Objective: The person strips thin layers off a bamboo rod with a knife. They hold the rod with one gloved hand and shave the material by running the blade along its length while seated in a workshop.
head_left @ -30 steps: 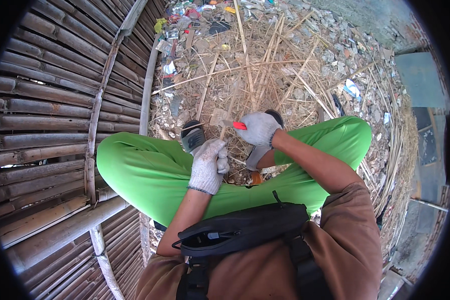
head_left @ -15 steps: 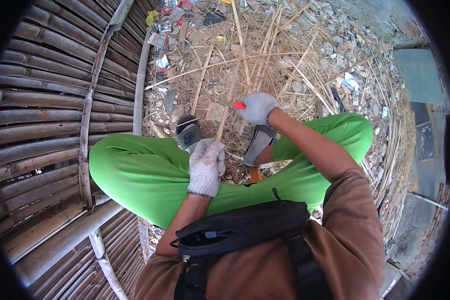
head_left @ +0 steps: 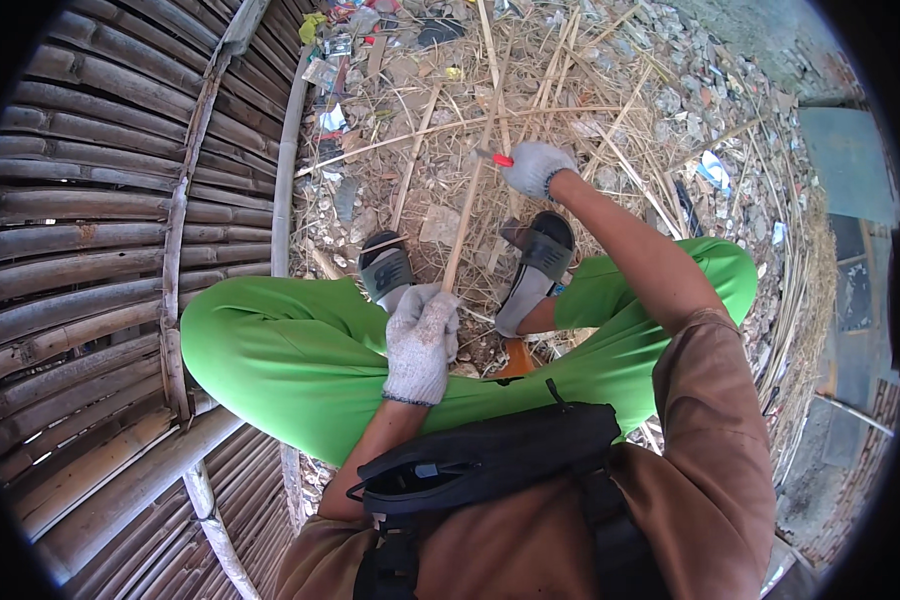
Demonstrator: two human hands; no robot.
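- In the head view, the left hand (head_left: 422, 335), in a whitish knitted glove, is closed around the near end of a long, thin bamboo strip (head_left: 469, 200).
- The strip slants up and away from that hand, between the two feet, its far part passing above the littered ground (head_left: 610, 130) or lying on it; which of these cannot be told.
- The right hand (head_left: 540, 167), gloved alike, is wrapped around the red handle of a knife (head_left: 500, 159) and stands farther out than the left.
- The blade points left and meets the strip in the picture; whether it touches the strip is too small to tell.
- Dark sandals (head_left: 547, 250) with grey socks stand on either side of the strip, below green trousers (head_left: 270, 345) with the knees spread wide.
- A black bag (head_left: 495, 455), partly unzipped, sits across the front of the person's brown shirt (head_left: 715, 420).
- To the left rises a slatted bamboo wall (head_left: 90, 235).
- Loose straw, more strips and scraps cover the ground beyond the feet.
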